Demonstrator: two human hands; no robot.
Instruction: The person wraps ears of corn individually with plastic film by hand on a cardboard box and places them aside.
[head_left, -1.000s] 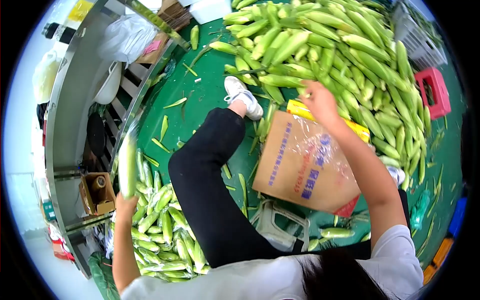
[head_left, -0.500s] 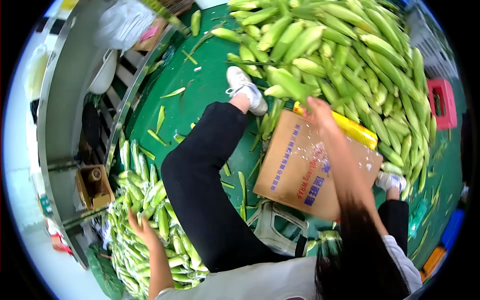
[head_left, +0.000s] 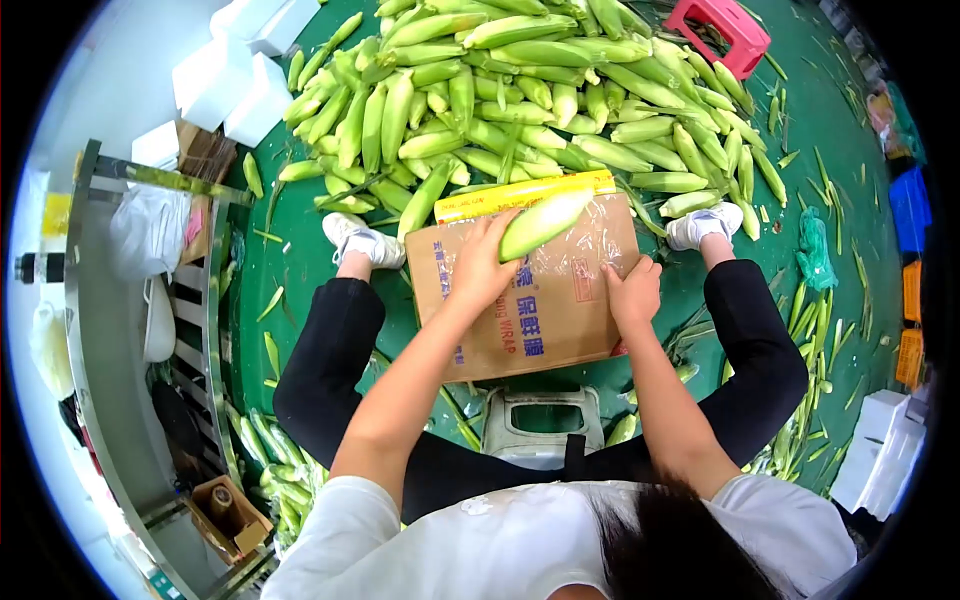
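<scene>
A husk-covered ear of corn (head_left: 548,222) lies in my left hand (head_left: 482,265), whose fingers wrap its lower end above the cardboard box (head_left: 450,330). Clear plastic film (head_left: 590,245) shines across the top of the box, under and beside the ear. At the box's right edge, my right hand (head_left: 636,292) is closed, thumb against fingers, at the border of that film; the pinched edge itself is hard to see. A long yellow carton (head_left: 470,205) lies along the far side of the box, against the big corn pile (head_left: 520,90).
Bagged corn (head_left: 290,490) is heaped by my left leg. A grey stool (head_left: 497,425) stands between my legs. Beyond are a pink stool (head_left: 745,45), white foam boxes (head_left: 258,100) and a metal rack (head_left: 215,330). Husk scraps litter the green floor.
The view has turned to the right. My left hand has come from the bagged corn to the box and now holds an ear. My right hand has moved from the pile to the box's right edge.
</scene>
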